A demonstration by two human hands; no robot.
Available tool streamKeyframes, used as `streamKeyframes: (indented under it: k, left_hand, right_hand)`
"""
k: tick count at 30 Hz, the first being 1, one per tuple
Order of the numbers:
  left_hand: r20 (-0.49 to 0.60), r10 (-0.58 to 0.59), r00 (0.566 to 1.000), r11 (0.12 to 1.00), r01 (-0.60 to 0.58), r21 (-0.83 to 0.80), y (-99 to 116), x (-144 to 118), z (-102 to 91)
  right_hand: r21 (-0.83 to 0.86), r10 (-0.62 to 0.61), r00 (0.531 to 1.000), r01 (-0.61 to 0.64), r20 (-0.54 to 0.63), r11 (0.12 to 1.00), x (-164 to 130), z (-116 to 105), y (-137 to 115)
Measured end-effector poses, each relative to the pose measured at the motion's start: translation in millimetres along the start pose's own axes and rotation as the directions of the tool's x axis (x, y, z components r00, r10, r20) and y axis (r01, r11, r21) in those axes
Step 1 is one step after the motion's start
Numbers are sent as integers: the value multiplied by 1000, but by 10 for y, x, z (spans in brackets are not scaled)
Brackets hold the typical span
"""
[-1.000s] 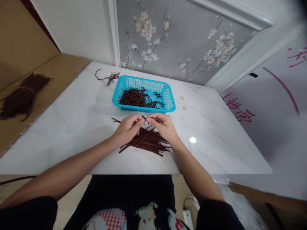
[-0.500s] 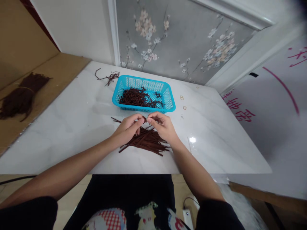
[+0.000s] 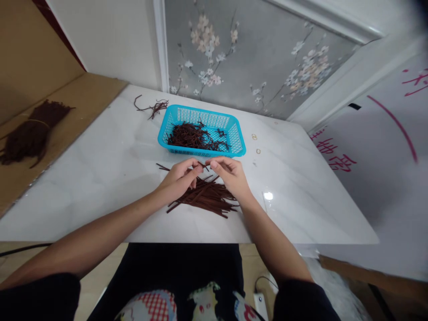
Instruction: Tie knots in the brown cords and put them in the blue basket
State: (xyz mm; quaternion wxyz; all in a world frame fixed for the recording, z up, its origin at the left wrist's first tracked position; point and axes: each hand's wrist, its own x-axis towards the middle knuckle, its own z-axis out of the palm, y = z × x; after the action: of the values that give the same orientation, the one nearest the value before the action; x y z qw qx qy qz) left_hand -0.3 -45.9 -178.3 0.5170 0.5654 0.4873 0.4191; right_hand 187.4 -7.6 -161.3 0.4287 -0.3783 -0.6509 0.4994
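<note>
Between my hands, just in front of the blue basket, a short piece of thin brown strip [image 3: 205,167] shows, crossed or bent. My left hand [image 3: 183,175] pinches it between thumb and forefinger. The thumb and forefinger of my right hand [image 3: 229,171] are closed at its other end, their grip partly hidden. Beneath both hands lies a loose pile of long, straight brown strips [image 3: 209,198], pointing mostly sideways. Behind them stands the blue plastic basket [image 3: 239,154], which holds a tangled heap of short, bent brown pieces [image 3: 189,135].
Several curled brown scraps [image 3: 156,108] lie behind the basket's left end. Thin rubber bands [image 3: 254,137] rest on the white marbled table [image 3: 301,191] at right. A banded brown bundle [image 3: 30,131] sits on cardboard [image 3: 80,107] at left. A patterned panel [image 3: 247,49] rises behind.
My hands have drawn slightly apart, the right one shifting a little to the right. More of the brown piece shows between the fingertips. The pile and basket stay in place.
</note>
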Motion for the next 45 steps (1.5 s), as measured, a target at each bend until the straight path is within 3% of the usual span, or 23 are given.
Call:
streamKeyframes:
  k: [5,13,18,25,29,36,42,45]
  left_hand:
    - [35,14,999,1000,-14,-18,0,7,-7]
    - [61,47,997,995,-53,90,17,-1,-2]
    - [76,96,993,984,-106,146,63,-5,-24]
    - [-39,59,998,992,-54,118,50,0,-31]
    - [-38,64,997,988,-58,142,18,25,-32]
    - [-45,72,996,984,-64,165,-89,69,-31]
    - [-62,114,992,980,-102,171,-18,35,-13]
    - [-62,125,990,982,-114,151,8,18,-12]
  right_hand:
    - [3,3,997,-3,73,1000,-3,-5,64]
    - [-71,-40,999,41,7,997,4,11,75]
    - [38,24,999,-23,-21,999,-1,59,59]
    - [39,92,996,-91,-12,995,29,8,89]
    - [-26,84,994,-82,66,996,24,-16,86]
    - [-124,-6,993,20,116,992,2,-22,43]
    - [-103,-145,984,156,108,982,-15,-53,-42]
    - [-89,-150,983,160,109,983,-20,-59,-71]
